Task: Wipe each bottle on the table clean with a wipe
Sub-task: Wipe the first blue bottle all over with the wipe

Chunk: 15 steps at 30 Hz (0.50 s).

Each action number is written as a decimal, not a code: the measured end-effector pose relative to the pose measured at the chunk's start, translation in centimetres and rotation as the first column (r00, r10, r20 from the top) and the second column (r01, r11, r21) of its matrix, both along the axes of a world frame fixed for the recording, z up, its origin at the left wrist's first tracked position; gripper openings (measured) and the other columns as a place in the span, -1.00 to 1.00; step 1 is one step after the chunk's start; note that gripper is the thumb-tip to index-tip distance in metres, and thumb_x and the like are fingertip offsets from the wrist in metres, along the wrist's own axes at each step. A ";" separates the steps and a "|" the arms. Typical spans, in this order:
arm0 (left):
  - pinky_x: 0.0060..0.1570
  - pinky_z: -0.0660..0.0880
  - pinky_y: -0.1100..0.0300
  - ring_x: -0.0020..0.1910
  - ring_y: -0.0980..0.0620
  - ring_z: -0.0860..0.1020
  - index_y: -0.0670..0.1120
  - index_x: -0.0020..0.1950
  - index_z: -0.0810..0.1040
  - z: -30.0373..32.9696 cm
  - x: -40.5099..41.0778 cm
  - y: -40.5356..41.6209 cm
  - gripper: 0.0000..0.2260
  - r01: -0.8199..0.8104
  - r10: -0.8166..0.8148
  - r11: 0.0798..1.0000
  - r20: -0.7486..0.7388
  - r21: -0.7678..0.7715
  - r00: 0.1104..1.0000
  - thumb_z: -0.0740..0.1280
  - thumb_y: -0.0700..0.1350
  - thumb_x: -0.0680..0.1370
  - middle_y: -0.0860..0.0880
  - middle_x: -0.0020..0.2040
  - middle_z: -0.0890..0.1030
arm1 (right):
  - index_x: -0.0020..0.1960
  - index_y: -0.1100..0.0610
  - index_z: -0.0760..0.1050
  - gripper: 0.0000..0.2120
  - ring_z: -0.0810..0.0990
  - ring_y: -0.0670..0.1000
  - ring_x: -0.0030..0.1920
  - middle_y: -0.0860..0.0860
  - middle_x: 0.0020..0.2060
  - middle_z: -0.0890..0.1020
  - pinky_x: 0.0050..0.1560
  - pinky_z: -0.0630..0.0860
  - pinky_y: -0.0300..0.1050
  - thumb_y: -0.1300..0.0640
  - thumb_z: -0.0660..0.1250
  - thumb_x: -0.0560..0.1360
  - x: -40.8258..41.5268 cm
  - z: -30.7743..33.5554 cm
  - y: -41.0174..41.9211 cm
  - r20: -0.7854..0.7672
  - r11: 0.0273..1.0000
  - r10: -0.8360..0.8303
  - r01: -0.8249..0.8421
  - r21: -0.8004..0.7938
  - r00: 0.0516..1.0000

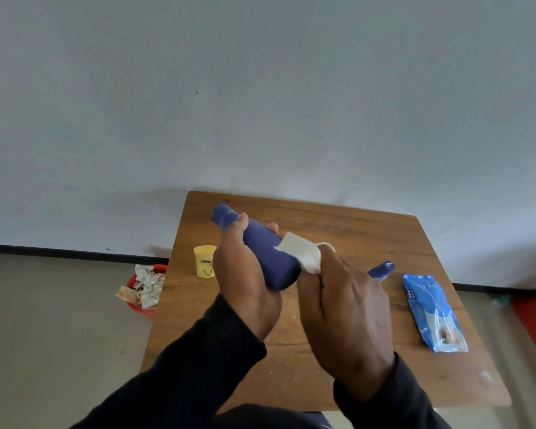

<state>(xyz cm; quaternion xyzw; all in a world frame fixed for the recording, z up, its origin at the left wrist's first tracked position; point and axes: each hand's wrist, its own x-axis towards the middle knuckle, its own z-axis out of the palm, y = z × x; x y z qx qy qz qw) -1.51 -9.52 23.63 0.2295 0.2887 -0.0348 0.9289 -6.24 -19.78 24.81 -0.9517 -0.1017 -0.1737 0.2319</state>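
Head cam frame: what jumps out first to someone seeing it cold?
The two hands mid-frame over the wooden table: the left hand grips a dark blue bottle held tilted above the table, and the right hand presses a white wipe against its side. Next, the blue wipes pack lying at the table's right edge, and the red bin of used wipes on the floor to the left.

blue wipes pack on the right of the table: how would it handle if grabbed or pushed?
The wipes pack looks like a soft, crinkled film pouch, so it would probably flex rather than stay stiff. It lies flat on the table, so it would likely slide, not roll or tip. The glossy film may be slippery.
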 end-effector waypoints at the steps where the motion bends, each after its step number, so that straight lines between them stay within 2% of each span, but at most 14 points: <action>1: -0.15 0.62 0.03 -0.27 -0.02 0.57 -0.16 0.09 0.48 0.2 -0.1 0.1 -0.73 0.007 -0.007 0.999 0.000 -0.038 1.000 0.30 0.05 0.61 -0.08 -0.21 0.56 | -0.14 0.02 0.38 -0.82 0.38 -0.09 -0.54 -0.11 -0.44 0.43 -0.60 0.39 -0.04 -0.01 0.06 0.53 -0.4 0.1 0.5 -0.013 0.999 0.042 -0.042 -0.025 0.999; 3: -0.25 0.61 0.11 -0.36 0.01 0.55 -0.18 0.04 0.49 0.4 -0.1 0.2 -0.72 0.009 -0.014 0.994 -0.037 -0.113 0.999 0.35 0.05 0.57 -0.07 -0.27 0.56 | -0.17 0.01 0.37 -0.84 0.33 -0.14 -0.56 -0.15 -0.44 0.40 -0.61 0.31 -0.20 -0.01 0.09 0.52 -1.4 0.1 1.5 -0.031 0.988 0.137 -0.139 -0.062 0.990; 5: -0.24 0.61 0.11 -0.33 0.00 0.56 -0.17 0.06 0.49 0.3 -0.2 0.4 -0.72 0.009 -0.013 0.993 -0.039 -0.117 0.999 0.36 0.05 0.57 -0.08 -0.24 0.56 | -0.19 -0.01 0.33 -0.85 0.30 -0.14 -0.56 -0.16 -0.45 0.37 -0.59 0.24 -0.27 0.00 0.09 0.53 -1.5 0.0 1.7 -0.022 0.985 0.165 -0.166 -0.055 0.986; 8: -0.08 0.62 -0.02 -0.18 -0.03 0.58 -0.12 0.13 0.48 0.2 -0.4 0.6 -0.74 0.005 -0.005 1.000 0.015 0.020 1.000 0.28 0.06 0.62 -0.08 -0.16 0.55 | -0.18 0.00 0.30 -0.83 0.38 -0.03 -0.55 -0.08 -0.44 0.40 -0.61 0.37 0.00 0.00 0.04 0.55 0.1 -0.1 0.5 -0.003 0.999 0.038 -0.038 -0.021 0.999; 10: 0.09 0.57 -0.10 -0.10 -0.05 0.59 -0.08 0.15 0.49 0.2 -0.6 0.6 -0.77 -0.025 0.024 0.997 0.019 0.077 1.000 0.24 0.06 0.64 -0.08 -0.12 0.56 | -0.17 0.01 0.28 -0.84 0.39 -0.01 -0.55 -0.06 -0.43 0.40 -0.60 0.41 0.05 0.00 0.03 0.54 0.5 0.0 -0.1 -0.003 0.998 -0.001 0.001 -0.065 1.000; 11: 0.09 0.57 -0.09 -0.10 -0.04 0.60 -0.06 0.15 0.48 0.4 -0.7 0.6 -0.78 -0.030 0.029 0.996 0.014 0.086 0.999 0.24 0.06 0.65 -0.08 -0.11 0.56 | -0.16 0.01 0.28 -0.85 0.39 -0.03 -0.54 -0.07 -0.43 0.41 -0.60 0.42 0.03 -0.01 0.02 0.53 0.3 0.1 0.0 -0.027 0.994 0.014 -0.017 -0.107 1.000; 13: -0.10 0.60 0.01 -0.24 -0.01 0.60 -0.10 0.07 0.49 0.3 -0.6 0.6 -0.79 -0.006 0.006 1.000 -0.013 0.020 1.000 0.26 0.04 0.63 -0.07 -0.20 0.58 | -0.14 0.01 0.32 -0.84 0.34 -0.10 -0.55 -0.09 -0.42 0.42 -0.61 0.37 -0.11 -0.03 0.04 0.51 -0.5 0.3 0.7 -0.094 0.978 0.076 -0.093 -0.186 0.993; 15: -0.25 0.58 0.10 -0.37 0.00 0.58 -0.17 -0.04 0.50 0.3 -0.6 0.7 -0.74 0.006 -0.010 0.995 -0.040 -0.097 0.999 0.31 0.04 0.60 -0.07 -0.32 0.58 | -0.18 0.03 0.35 -0.86 0.22 -0.13 -0.56 -0.10 -0.46 0.40 -0.61 0.20 -0.19 0.00 0.10 0.47 -1.5 0.1 1.4 -0.115 0.963 0.148 -0.169 -0.208 0.982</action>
